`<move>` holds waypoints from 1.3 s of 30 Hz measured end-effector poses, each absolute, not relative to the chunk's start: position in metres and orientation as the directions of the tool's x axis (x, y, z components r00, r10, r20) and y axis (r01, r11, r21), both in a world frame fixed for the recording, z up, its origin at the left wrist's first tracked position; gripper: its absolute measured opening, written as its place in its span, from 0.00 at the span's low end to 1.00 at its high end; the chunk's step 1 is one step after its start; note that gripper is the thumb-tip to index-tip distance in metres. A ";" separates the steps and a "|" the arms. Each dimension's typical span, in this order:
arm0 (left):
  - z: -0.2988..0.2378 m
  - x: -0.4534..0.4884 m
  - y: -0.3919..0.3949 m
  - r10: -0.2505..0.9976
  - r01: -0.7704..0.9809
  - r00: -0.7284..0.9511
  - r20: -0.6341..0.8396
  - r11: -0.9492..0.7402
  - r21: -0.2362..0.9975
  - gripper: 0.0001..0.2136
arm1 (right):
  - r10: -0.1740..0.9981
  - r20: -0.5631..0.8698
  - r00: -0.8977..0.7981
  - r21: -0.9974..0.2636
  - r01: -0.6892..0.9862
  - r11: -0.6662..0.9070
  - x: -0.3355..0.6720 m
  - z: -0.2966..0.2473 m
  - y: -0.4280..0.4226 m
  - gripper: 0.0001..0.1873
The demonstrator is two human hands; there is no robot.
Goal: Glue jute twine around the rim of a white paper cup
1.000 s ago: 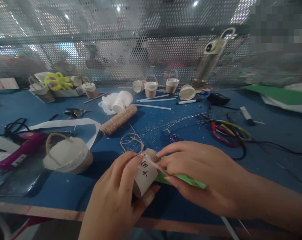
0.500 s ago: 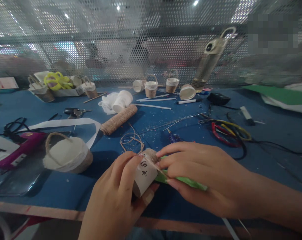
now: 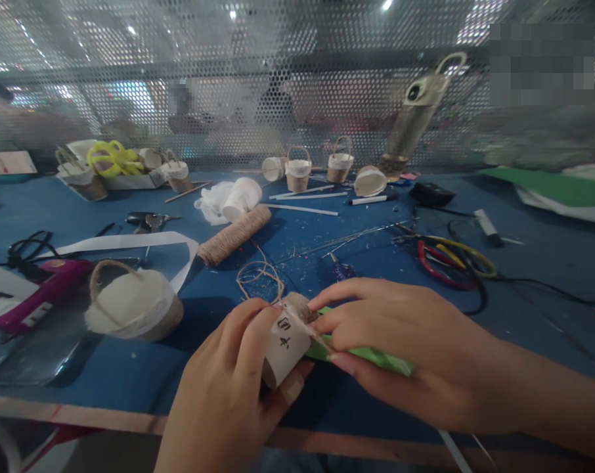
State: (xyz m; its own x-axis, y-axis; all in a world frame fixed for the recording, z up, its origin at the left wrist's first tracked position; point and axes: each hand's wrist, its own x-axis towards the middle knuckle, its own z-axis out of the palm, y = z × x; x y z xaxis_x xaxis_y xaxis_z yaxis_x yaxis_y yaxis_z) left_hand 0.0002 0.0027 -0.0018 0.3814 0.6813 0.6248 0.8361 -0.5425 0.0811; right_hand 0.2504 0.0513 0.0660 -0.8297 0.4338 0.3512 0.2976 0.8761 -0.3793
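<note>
My left hand (image 3: 238,374) is closed around a small cardboard tube (image 3: 288,338) with a white side and black handwriting. Brown twine wraps its far end (image 3: 300,307). My right hand (image 3: 400,348) has its fingertips pressed on that wrapped end, with a strand of twine (image 3: 322,336) between thumb and fingers. A green strip (image 3: 376,358) passes below the right fingers. Loose twine loops (image 3: 261,279) lie just beyond the tube, near a spool of twine (image 3: 234,236). Left of my hands stands a small twine-covered basket (image 3: 134,305) with a white rim and a handle.
On the blue table lie a purple glue gun (image 3: 36,295), pliers with red and yellow handles (image 3: 450,263), a marker (image 3: 371,200) and white sticks (image 3: 302,209). Several small baskets (image 3: 297,174) and a water bottle (image 3: 410,125) stand at the back, before a perforated metal screen (image 3: 278,79).
Both hands stay at the tube in nearly the same pose. The right hand and the green strip have shifted very slightly to the right.
</note>
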 end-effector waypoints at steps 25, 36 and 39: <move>0.001 0.003 0.002 0.671 0.837 0.375 0.639 -0.542 0.077 0.18 | 0.340 0.478 -0.810 -0.233 0.256 0.938 0.247 0.063 0.048 0.13; 0.001 0.003 0.003 0.651 0.826 0.384 0.655 -0.559 0.072 0.17 | 0.252 0.508 -0.824 -0.109 0.228 0.967 0.248 0.061 0.048 0.14; 0.001 0.003 0.003 0.648 0.830 0.381 0.660 -0.554 0.065 0.18 | 0.249 0.514 -0.821 -0.106 0.228 0.968 0.249 0.062 0.048 0.14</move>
State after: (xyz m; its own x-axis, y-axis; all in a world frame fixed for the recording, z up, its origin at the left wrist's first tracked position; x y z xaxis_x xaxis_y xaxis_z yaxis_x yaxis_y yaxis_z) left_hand 0.0027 0.0029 0.0009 0.3808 0.6481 0.6595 0.8298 -0.5541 0.0654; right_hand 0.2491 0.0476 0.0617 -0.8208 0.2495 0.5139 0.2280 0.9679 -0.1058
